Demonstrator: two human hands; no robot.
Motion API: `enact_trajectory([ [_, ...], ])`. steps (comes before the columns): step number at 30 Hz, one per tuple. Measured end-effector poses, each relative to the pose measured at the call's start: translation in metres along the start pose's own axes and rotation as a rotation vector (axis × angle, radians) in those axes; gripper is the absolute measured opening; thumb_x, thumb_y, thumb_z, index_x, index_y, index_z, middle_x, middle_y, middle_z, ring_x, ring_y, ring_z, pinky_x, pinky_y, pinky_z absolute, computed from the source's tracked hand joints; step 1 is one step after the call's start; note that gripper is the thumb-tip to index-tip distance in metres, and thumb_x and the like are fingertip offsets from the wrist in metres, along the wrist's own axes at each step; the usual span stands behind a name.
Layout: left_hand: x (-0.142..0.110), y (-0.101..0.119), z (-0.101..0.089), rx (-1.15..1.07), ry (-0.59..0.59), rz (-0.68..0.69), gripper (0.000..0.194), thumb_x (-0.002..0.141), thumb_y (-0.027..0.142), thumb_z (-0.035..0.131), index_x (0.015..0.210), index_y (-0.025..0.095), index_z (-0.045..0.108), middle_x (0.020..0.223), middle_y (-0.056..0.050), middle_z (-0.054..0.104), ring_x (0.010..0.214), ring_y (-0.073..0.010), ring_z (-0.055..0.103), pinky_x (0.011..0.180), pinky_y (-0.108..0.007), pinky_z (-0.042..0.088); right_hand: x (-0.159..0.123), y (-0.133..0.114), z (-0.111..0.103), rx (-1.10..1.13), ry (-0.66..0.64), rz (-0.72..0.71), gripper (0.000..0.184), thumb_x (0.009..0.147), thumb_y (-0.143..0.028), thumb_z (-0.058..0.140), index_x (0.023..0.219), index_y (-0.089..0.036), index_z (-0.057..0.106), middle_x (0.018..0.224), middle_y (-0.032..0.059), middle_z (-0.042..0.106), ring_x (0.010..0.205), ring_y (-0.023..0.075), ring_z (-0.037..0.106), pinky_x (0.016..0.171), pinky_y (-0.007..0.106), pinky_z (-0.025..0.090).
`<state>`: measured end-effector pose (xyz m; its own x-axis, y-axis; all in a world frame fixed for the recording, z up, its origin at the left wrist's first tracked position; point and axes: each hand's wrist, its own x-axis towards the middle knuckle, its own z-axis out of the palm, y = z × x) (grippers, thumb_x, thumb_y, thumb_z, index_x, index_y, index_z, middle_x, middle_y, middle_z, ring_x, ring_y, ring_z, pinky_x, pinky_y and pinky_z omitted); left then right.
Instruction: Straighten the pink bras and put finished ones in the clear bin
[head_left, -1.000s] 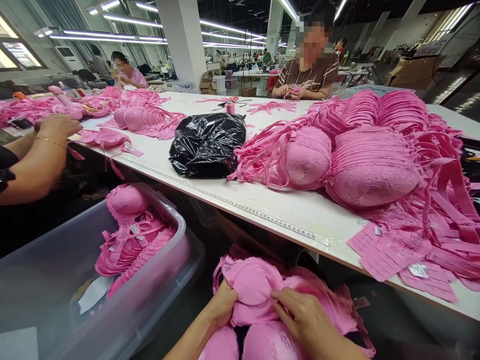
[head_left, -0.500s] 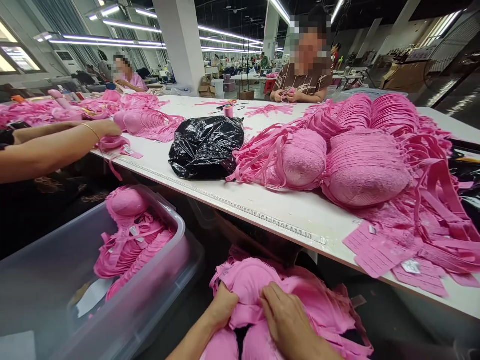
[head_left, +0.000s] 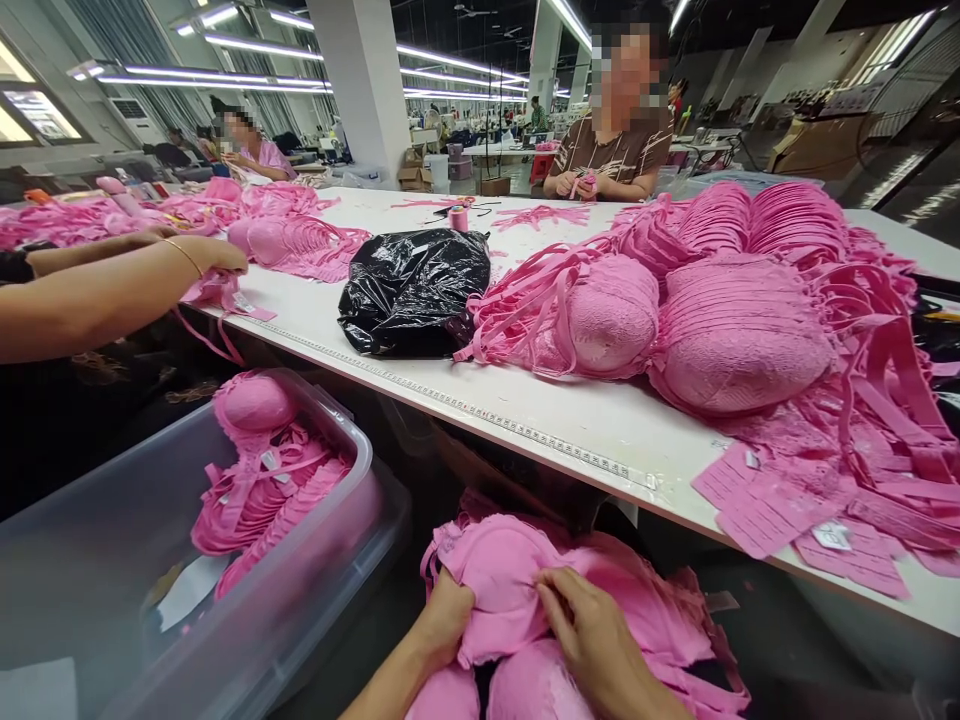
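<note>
A pink bra (head_left: 504,565) is bunched low in front of me, its smooth cup facing up, with more pink bras (head_left: 525,685) under and beside it. My left hand (head_left: 448,612) is closed on the left edge of that cup. At the cup's middle, the thumb and fingertips of my right hand (head_left: 589,625) pinch its fabric, which is creased there. Whether a loose thread is also between those fingertips is too small to tell. Pink lace and straps spread out to the right of my right hand.
A white table (head_left: 555,415) with a measuring tape (head_left: 450,400) along its edge crosses ahead. On it lie a black plastic bag (head_left: 416,290) and stacked pink bras (head_left: 742,330). A plastic bin (head_left: 352,450) holds bras at left. A co-worker's arm (head_left: 112,300) reaches in; another person (head_left: 611,150) sits opposite.
My right hand has gone from lying on the cup's lower right side to pinching at its middle. My left hand keeps its hold. The co-worker's hands at left have shifted slightly.
</note>
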<state>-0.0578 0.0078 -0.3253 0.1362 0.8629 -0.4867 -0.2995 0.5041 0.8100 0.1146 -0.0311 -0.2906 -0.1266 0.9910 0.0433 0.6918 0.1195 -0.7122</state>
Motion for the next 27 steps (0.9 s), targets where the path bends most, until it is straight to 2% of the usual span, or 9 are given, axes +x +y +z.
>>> enact_trajectory([
  [5, -0.012, 0.011, 0.011, -0.154, -0.139, -0.069, 0.064, 0.054, 0.008, 0.066, 0.116, 0.019, 0.058, 0.118, -0.012, 0.063, 0.118, -0.03, 0.051, 0.105, -0.043, 0.034, 0.0, 0.01, 0.002, -0.039, 0.065, 0.111, 0.036, 0.091, -0.038, 0.038, 0.064, -0.02, 0.055, 0.057, 0.0028, 0.061, 0.051, 0.0178, 0.056, 0.051, 0.025, 0.036],
  [9, -0.015, 0.015, 0.015, -0.161, -0.209, -0.081, 0.063, 0.055, 0.009, 0.071, 0.117, 0.015, 0.058, 0.113, -0.014, 0.065, 0.115, -0.0323, 0.053, 0.105, -0.047, 0.034, 0.003, 0.007, 0.008, -0.053, 0.04, 0.14, 0.029, 0.088, -0.036, 0.044, 0.066, -0.02, 0.054, 0.053, 0.0003, 0.058, 0.048, 0.0165, 0.055, 0.048, 0.023, 0.034],
  [14, -0.012, 0.012, 0.01, -0.11, -0.158, -0.067, 0.06, 0.057, 0.009, 0.07, 0.116, 0.016, 0.059, 0.114, -0.013, 0.065, 0.117, -0.0303, 0.052, 0.104, -0.043, 0.036, 0.001, 0.006, 0.003, -0.067, 0.061, 0.055, 0.034, 0.09, -0.035, 0.04, 0.062, -0.02, 0.052, 0.055, 0.0013, 0.059, 0.048, 0.0159, 0.054, 0.048, 0.024, 0.034],
  [18, -0.013, 0.013, 0.01, -0.081, -0.182, -0.05, 0.057, 0.059, 0.008, 0.07, 0.115, 0.016, 0.059, 0.115, -0.013, 0.064, 0.117, -0.0293, 0.052, 0.105, -0.042, 0.036, 0.005, 0.006, -0.002, 0.006, 0.109, 0.036, 0.023, 0.089, -0.028, 0.04, 0.082, -0.019, 0.06, 0.071, 0.0046, 0.066, 0.06, 0.0175, 0.061, 0.056, 0.024, 0.041],
  [20, -0.014, 0.015, 0.011, -0.091, -0.2, -0.069, 0.059, 0.057, 0.009, 0.072, 0.114, 0.016, 0.059, 0.113, -0.014, 0.065, 0.115, -0.0303, 0.053, 0.104, -0.044, 0.037, 0.01, 0.005, -0.002, -0.031, 0.067, 0.063, 0.017, 0.085, -0.022, 0.043, 0.082, -0.019, 0.06, 0.07, 0.0042, 0.067, 0.06, 0.0176, 0.061, 0.055, 0.024, 0.039],
  [22, -0.015, 0.015, 0.011, -0.102, -0.208, -0.083, 0.059, 0.056, 0.009, 0.072, 0.114, 0.016, 0.059, 0.112, -0.014, 0.066, 0.114, -0.0308, 0.054, 0.103, -0.045, 0.038, 0.016, 0.005, 0.0, -0.091, 0.002, 0.103, 0.015, 0.081, -0.017, 0.047, 0.072, -0.019, 0.058, 0.061, 0.0019, 0.065, 0.055, 0.0166, 0.059, 0.051, 0.023, 0.035],
  [24, -0.013, 0.012, 0.01, -0.079, -0.16, -0.093, 0.059, 0.055, 0.008, 0.069, 0.113, 0.017, 0.059, 0.112, -0.013, 0.066, 0.114, -0.0308, 0.054, 0.102, -0.045, 0.038, 0.019, 0.005, 0.002, -0.148, -0.011, 0.115, 0.016, 0.081, -0.015, 0.048, 0.067, -0.019, 0.054, 0.057, 0.001, 0.063, 0.052, 0.0158, 0.058, 0.049, 0.023, 0.03],
  [27, -0.007, 0.003, 0.006, 0.018, -0.014, -0.062, 0.061, 0.054, 0.006, 0.062, 0.114, 0.018, 0.058, 0.113, -0.012, 0.065, 0.119, -0.0303, 0.05, 0.105, -0.043, 0.035, 0.019, 0.002, 0.006, -0.245, 0.061, 0.047, 0.019, 0.084, -0.016, 0.045, 0.067, -0.018, 0.053, 0.06, 0.0029, 0.065, 0.053, 0.0169, 0.06, 0.049, 0.025, 0.026],
])
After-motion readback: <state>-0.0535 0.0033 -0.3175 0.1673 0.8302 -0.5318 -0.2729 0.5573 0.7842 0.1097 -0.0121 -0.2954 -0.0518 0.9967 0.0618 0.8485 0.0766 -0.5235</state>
